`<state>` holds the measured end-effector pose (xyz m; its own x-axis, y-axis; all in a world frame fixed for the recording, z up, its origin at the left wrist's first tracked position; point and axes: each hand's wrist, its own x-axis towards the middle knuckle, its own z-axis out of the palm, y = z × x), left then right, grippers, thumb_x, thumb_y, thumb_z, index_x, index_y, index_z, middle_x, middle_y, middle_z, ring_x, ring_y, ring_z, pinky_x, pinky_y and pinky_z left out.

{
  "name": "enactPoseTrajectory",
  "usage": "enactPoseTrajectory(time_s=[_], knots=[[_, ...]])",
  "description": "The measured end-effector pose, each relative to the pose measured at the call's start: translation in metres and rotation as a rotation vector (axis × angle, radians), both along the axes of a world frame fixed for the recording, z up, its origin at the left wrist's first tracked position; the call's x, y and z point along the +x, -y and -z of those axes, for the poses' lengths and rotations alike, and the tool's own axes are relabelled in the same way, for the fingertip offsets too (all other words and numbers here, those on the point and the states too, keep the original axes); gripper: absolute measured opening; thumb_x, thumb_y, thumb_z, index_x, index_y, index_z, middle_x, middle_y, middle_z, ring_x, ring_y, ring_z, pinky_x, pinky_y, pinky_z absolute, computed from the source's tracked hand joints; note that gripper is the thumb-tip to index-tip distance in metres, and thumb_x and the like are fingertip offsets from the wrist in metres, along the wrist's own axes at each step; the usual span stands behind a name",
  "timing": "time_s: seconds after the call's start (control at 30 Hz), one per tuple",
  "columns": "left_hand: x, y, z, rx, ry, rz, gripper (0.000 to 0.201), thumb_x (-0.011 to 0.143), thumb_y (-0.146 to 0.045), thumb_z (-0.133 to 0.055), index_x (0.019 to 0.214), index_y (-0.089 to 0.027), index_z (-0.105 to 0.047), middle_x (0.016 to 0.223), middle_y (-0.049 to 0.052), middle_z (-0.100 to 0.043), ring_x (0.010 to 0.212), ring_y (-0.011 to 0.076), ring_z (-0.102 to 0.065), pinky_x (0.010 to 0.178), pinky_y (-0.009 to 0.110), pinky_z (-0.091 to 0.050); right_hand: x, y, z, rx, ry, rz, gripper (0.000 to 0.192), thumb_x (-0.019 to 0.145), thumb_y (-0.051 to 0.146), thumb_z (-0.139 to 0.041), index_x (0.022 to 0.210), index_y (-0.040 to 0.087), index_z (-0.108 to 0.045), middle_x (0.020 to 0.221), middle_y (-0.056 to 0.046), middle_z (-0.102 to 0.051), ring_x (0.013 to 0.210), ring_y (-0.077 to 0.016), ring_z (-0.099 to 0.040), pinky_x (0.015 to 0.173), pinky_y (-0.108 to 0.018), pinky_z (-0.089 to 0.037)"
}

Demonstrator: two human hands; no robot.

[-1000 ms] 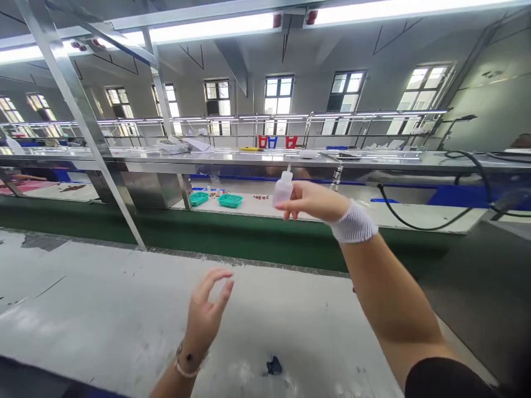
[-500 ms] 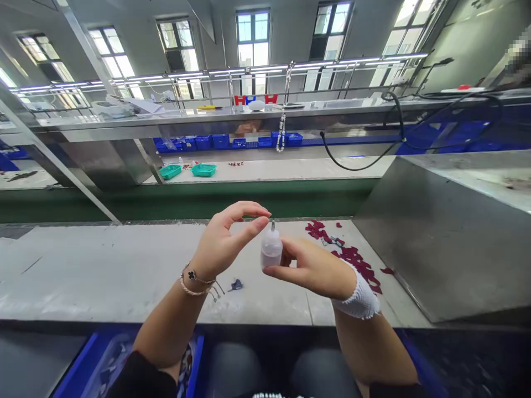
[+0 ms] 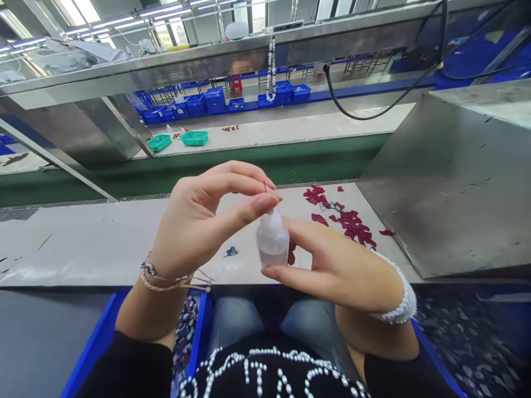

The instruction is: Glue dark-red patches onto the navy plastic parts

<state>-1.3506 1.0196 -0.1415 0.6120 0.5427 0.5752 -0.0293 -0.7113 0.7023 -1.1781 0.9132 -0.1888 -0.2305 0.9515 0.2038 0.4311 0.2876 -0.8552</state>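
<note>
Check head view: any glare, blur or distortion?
Head view: wide-angle bending of the steel shelf; glare on the ceiling tubes, top left; both hands, left and right, and the small translucent white plastic bottle are sharp, lit evenly.

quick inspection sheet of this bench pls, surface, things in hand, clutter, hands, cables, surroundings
surface: pale worktable, scuffed and stained.
things in hand: small translucent bottle, upright; thin pin at its tip.
clutter: dark red pieces scattered at right; small blue bit near the middle.
hands: right hand has its grip around the bottle; left hand pinches at the bottle's tip.
cables: black cable hangs from the metal shelf.
surroundings: green conveyor belt, teal baskets, blue crates, steel box.
</note>
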Motion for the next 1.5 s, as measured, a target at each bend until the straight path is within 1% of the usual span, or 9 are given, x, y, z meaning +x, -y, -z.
enactPoseTrajectory(time_s=[0.13,0.27,0.4,0.63,0.8,0.93,1.13,1.3,1.5], knots=[[0.000,-0.001,0.004,-0.019,0.016,0.007,0.013,0.089,-0.038,-0.080,0.085,-0.026,-0.083,0.087,0.001,-0.074,0.099,0.0207,-0.073,0.089,0.035,-0.063,0.001,-0.001,0.000,-0.004,-0.036,-0.025,0.018,0.094,0.036,-0.065,0.088,0.021,-0.059,0.080,0.000,-0.062,0.070,-0.0163,-0.054,0.064,-0.030,-0.042],[0.002,-0.001,0.008,-0.059,0.022,-0.015,0.019,0.088,-0.045,-0.080,0.085,-0.027,-0.083,0.087,0.002,-0.074,0.102,0.0227,-0.074,0.089,0.037,-0.065,0.003,-0.004,0.001,0.009,-0.062,-0.034,0.017,0.093,0.035,-0.066,0.088,0.021,-0.058,0.080,0.000,-0.062,0.070,-0.0161,-0.053,0.064,-0.029,-0.043],[0.004,-0.003,0.009,-0.068,0.041,0.015,0.018,0.089,-0.045,-0.079,0.086,-0.028,-0.083,0.090,0.000,-0.075,0.100,0.0212,-0.074,0.087,0.036,-0.065,0.004,-0.005,0.003,0.018,-0.065,-0.032,0.017,0.094,0.032,-0.067,0.088,0.020,-0.057,0.080,0.001,-0.061,0.070,-0.0150,-0.051,0.064,-0.028,-0.042],[0.009,-0.014,0.013,-0.139,0.153,0.202,0.010,0.094,-0.034,-0.075,0.092,-0.030,-0.084,0.094,0.000,-0.078,0.094,0.0169,-0.073,0.083,0.032,-0.065,0.006,-0.006,0.001,0.011,-0.055,-0.062,0.018,0.098,0.032,-0.064,0.089,0.018,-0.056,0.081,0.002,-0.059,0.071,-0.0143,-0.051,0.066,-0.029,-0.040],[0.008,-0.015,0.016,-0.165,0.189,0.134,0.009,0.092,-0.038,-0.077,0.091,-0.032,-0.085,0.094,0.001,-0.078,0.099,0.0188,-0.071,0.084,0.033,-0.063,0.005,-0.006,0.002,-0.011,-0.075,-0.066,0.018,0.098,0.033,-0.064,0.095,0.016,-0.059,0.091,-0.001,-0.063,0.080,-0.0160,-0.056,0.071,-0.030,-0.042],[0.006,-0.015,0.017,-0.221,0.178,0.139,0.012,0.090,-0.041,-0.079,0.088,-0.031,-0.085,0.092,0.002,-0.077,0.096,0.0179,-0.070,0.083,0.031,-0.062,0.004,-0.005,0.002,-0.005,-0.063,-0.062,0.018,0.098,0.032,-0.065,0.094,0.016,-0.059,0.088,0.001,-0.063,0.078,-0.0151,-0.055,0.070,-0.030,-0.042],[0.005,-0.013,0.020,-0.349,0.117,0.086,0.020,0.084,-0.048,-0.083,0.083,-0.027,-0.085,0.088,0.004,-0.075,0.091,0.0212,-0.072,0.081,0.034,-0.064,0.001,-0.003,0.002,0.047,-0.001,0.036,0.015,0.098,0.030,-0.064,0.100,0.016,-0.060,0.089,0.002,-0.064,0.075,-0.0145,-0.055,0.066,-0.030,-0.040],[0.003,-0.011,0.021,-0.372,0.141,0.098,0.015,0.086,-0.045,-0.083,0.084,-0.030,-0.086,0.090,0.002,-0.076,0.094,0.0186,-0.071,0.086,0.031,-0.062,-0.003,-0.001,0.004,0.090,0.042,0.089,0.012,0.099,0.027,-0.063,0.096,0.016,-0.057,0.083,0.004,-0.060,0.070,-0.0129,-0.052,0.063,-0.030,-0.039],[0.004,-0.009,0.020,-0.414,0.136,0.108,0.013,0.086,-0.043,-0.083,0.084,-0.031,-0.086,0.090,0.001,-0.075,0.093,0.0150,-0.069,0.085,0.025,-0.060,-0.004,-0.002,0.003,0.122,0.067,0.099,0.018,0.098,0.025,-0.065,0.088,0.018,-0.051,0.077,0.005,-0.055,0.066,-0.0118,-0.049,0.060,-0.028,-0.036]])
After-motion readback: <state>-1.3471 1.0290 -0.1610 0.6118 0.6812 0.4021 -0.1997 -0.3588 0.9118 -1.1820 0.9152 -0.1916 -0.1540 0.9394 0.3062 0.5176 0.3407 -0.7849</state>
